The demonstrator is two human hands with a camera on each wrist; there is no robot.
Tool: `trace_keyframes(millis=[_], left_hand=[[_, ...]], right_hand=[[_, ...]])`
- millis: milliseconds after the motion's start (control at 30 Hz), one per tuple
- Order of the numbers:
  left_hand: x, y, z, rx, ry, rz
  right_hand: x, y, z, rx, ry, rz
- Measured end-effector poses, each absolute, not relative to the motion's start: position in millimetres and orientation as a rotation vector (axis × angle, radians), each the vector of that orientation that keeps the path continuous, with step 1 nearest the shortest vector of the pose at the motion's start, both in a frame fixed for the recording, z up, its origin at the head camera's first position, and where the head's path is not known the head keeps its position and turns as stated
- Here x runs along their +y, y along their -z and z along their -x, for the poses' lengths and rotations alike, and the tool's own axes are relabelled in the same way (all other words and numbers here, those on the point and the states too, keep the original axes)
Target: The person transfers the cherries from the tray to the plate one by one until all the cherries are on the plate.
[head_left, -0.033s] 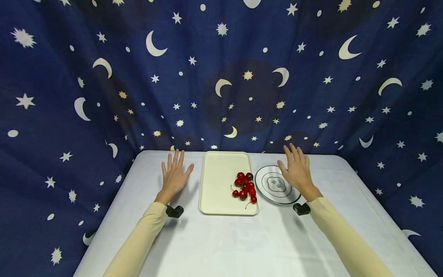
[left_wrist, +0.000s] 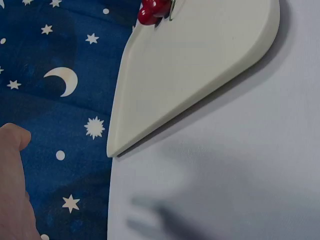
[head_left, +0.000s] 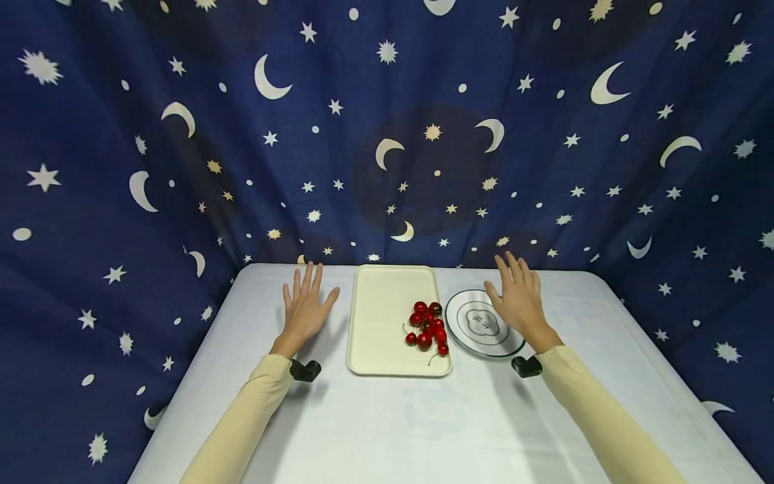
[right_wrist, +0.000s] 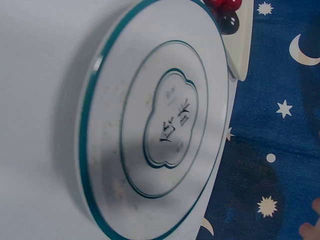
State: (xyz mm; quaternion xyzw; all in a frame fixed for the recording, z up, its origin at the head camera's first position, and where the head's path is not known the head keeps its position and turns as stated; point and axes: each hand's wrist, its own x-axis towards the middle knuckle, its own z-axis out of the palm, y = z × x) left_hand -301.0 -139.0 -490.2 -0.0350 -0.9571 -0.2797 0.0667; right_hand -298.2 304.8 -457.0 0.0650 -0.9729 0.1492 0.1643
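My left hand (head_left: 304, 314) hovers left of a cream rectangular tray (head_left: 381, 316), fingers spread and holding nothing; its shadow falls on the white cloth. A cluster of dark red cherries (head_left: 424, 341), some with stems, lies at the tray's right side. Right of the tray is a round white plate (head_left: 471, 343) with a green rim and a printed design in the middle. My right hand (head_left: 521, 306) is over the plate's right part, fingers extended with nothing in them. In the right wrist view the plate (right_wrist: 110, 165) fills the middle, and fingertips show at the lower right corner.
A table with a white cloth (head_left: 387, 430) carries the tray and plate. Behind it and at both sides hangs a dark blue curtain (head_left: 338, 154) with moons and stars. Each wrist wears a small black camera (head_left: 305, 370).
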Motion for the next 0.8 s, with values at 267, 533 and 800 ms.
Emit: trace_keyframes(millis=[267,533,800], left_hand=[[-127,506,301,-2.883,0.869,0.182],[-110,528,295,-2.949,0.857,0.205],[-101,550,295,-3.012,0.842,0.208]], right_hand=[[294,467,302,-2.774,-0.452,-0.276],[268,479,301,-2.745,-0.528,-0.461],[249,491,299,-2.812,-0.557,-0.504]])
